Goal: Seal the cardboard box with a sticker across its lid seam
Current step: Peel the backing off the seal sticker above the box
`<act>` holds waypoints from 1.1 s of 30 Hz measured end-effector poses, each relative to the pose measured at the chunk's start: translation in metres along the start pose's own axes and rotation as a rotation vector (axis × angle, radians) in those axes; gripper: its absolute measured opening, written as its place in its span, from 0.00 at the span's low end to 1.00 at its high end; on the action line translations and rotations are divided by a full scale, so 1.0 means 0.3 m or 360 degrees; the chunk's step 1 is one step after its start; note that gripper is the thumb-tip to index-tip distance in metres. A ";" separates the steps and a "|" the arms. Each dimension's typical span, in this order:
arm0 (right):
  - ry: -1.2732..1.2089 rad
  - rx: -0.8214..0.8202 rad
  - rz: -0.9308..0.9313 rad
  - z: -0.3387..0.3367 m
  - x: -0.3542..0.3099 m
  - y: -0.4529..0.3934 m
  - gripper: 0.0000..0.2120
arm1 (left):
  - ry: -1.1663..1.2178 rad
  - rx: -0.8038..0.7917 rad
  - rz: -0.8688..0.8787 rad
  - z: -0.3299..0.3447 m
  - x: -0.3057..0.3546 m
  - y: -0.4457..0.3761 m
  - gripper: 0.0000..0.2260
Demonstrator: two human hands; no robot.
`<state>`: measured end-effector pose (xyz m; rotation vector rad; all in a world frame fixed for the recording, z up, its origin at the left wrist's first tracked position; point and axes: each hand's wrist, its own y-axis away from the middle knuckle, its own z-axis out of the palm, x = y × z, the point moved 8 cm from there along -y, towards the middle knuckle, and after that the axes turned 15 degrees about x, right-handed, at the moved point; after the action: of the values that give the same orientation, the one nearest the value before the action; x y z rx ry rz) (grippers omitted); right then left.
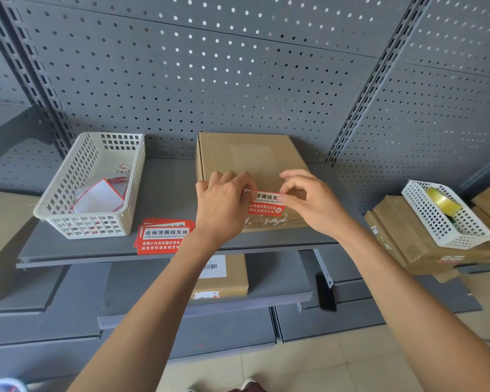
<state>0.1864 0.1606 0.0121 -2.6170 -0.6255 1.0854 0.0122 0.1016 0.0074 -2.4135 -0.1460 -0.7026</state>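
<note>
A flat brown cardboard box (252, 159) lies on the grey shelf (164, 179), its lid closed. A red and white sticker (266, 203) hangs over the box's near edge, held at both ends. My left hand (221, 202) pinches the sticker's left end and my right hand (311, 199) pinches its right end. Below the sticker, the box's front face shows torn white residue (266, 221). Whether the sticker touches the cardboard I cannot tell.
A stack of the same red stickers (163, 236) lies left of the box. A white basket (91, 188) with peeled backings stands at the far left. To the right, a small white basket with a tape roll (443, 205) rests on stacked boxes (402, 230). Another box (224, 275) sits on the lower shelf.
</note>
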 end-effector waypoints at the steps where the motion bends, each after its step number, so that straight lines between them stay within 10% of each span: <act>1: 0.0012 0.0001 0.0005 0.002 -0.002 0.003 0.03 | -0.0001 0.0001 0.0003 0.000 -0.001 0.000 0.06; 20: -0.0685 0.0202 0.0384 -0.046 0.043 0.003 0.09 | 0.0014 0.0003 0.0015 -0.003 -0.003 -0.002 0.05; 33: -0.0241 0.0144 0.0157 0.043 -0.016 -0.004 0.03 | 0.0042 0.0020 0.0007 -0.010 -0.005 0.001 0.06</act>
<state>0.1738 0.1601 0.0066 -2.5291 -0.4694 1.3190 0.0096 0.0996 0.0085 -2.3910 -0.1340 -0.7295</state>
